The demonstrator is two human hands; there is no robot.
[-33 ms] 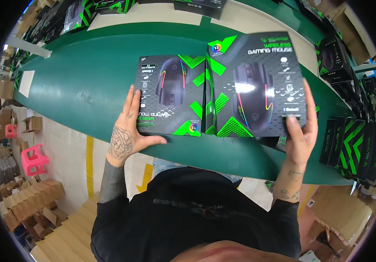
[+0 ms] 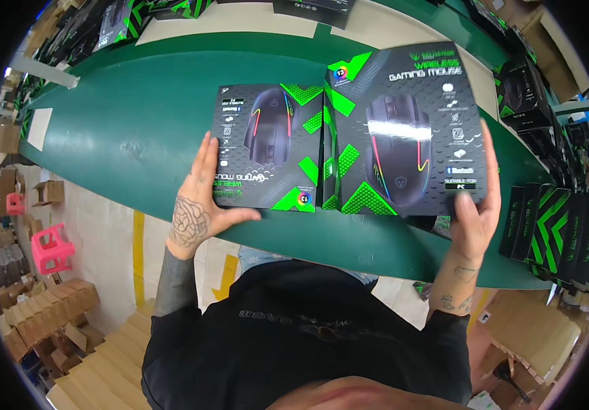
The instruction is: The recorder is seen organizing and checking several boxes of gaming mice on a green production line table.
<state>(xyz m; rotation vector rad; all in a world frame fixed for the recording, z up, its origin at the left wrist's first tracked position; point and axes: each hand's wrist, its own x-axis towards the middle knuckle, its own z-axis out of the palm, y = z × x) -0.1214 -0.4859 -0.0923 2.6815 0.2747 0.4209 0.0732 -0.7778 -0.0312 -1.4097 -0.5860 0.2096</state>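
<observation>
Two black and green gaming mouse boxes stand side by side, long edges close together. The left box (image 2: 267, 147) has its print upside down. Larger in view, the right box (image 2: 397, 137) has upright print and sits nearer to me. My left hand (image 2: 197, 205) lies along the left box's outer side, fingers stretched and thumb spread out by its near edge. Gripping the right box at its lower right corner is my right hand (image 2: 477, 198), thumb at the front face and fingers along the side.
The boxes are over a green table (image 2: 117, 143). More mouse boxes (image 2: 547, 232) stand in a row on the right, and others (image 2: 315, 12) along the far side. Pink stools (image 2: 53, 248) and stacked brown cartons (image 2: 48, 307) are on the floor at left.
The right box's far edge has risen slightly and its glare has shifted. My right thumb has slid down, uncovering a label near the corner. My left hand has barely moved.
</observation>
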